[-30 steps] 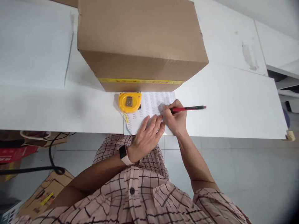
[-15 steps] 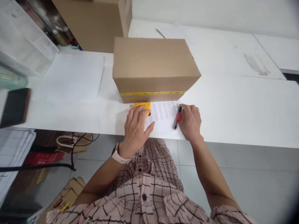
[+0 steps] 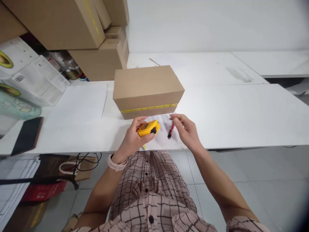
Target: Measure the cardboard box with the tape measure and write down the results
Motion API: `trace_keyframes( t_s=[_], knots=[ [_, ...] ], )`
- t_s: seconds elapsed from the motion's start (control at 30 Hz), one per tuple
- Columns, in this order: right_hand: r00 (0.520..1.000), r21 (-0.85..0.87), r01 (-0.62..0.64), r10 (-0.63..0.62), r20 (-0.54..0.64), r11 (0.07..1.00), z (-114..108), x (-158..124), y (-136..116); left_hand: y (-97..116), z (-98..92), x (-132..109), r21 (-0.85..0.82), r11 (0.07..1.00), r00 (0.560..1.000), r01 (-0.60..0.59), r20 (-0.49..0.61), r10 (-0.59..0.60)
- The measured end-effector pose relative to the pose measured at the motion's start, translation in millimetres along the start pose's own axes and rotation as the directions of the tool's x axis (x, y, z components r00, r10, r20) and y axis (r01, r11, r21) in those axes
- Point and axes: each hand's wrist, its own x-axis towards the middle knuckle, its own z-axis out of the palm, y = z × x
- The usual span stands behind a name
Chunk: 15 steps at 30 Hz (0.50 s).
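Note:
My left hand (image 3: 135,133) is closed around a yellow tape measure (image 3: 147,128), its black button facing up and its body raised over the table's front edge. A short piece of yellow blade shows below it. My right hand (image 3: 187,130) has its fingers loosely bent and apart at the upper end of a red and black pen (image 3: 171,130). The pen appears to lie on a printed sheet (image 3: 161,138); its top end is partly covered by the thumb. Just beyond both hands stands a closed cardboard box (image 3: 147,82) with yellow tape along its near side.
Stacked cartons (image 3: 72,22) rise at the back left, beside white printed boxes (image 3: 44,80). A dark phone (image 3: 27,135) and blank white paper (image 3: 79,103) lie on the left of the white table (image 3: 229,116). Below the left edge are a black bar and bags.
My left hand has lifted the tape measure off the sheet and turned it. My right hand has shifted from beside the pen to over its upper end. The camera view has tilted up.

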Motion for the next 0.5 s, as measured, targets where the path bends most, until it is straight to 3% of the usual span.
trace_keyframes(
  t_s=[0.1,0.17,0.37,0.5],
  knots=[
    [0.939,0.240,-0.185,0.099,0.329,0.953,3.4,6.7,-32.3,16.4,-6.1,-0.4,-0.150,0.989,0.994,0.011,0.112,0.006],
    [0.911,0.287,-0.225,0.097,0.400,0.931,5.2,10.9,-45.1,25.3,-10.6,2.5,-0.146,0.989,0.993,0.010,0.115,0.007],
    [0.933,0.362,-0.227,0.095,0.348,0.904,5.3,36.6,-64.8,55.4,-31.1,21.7,-0.051,0.998,0.994,-0.034,0.097,0.039],
    [0.970,0.406,-0.124,0.025,0.241,0.905,-12.1,91.4,-78.8,79.8,-65.6,56.6,0.066,0.996,0.996,-0.066,-0.064,0.070]
  ],
)
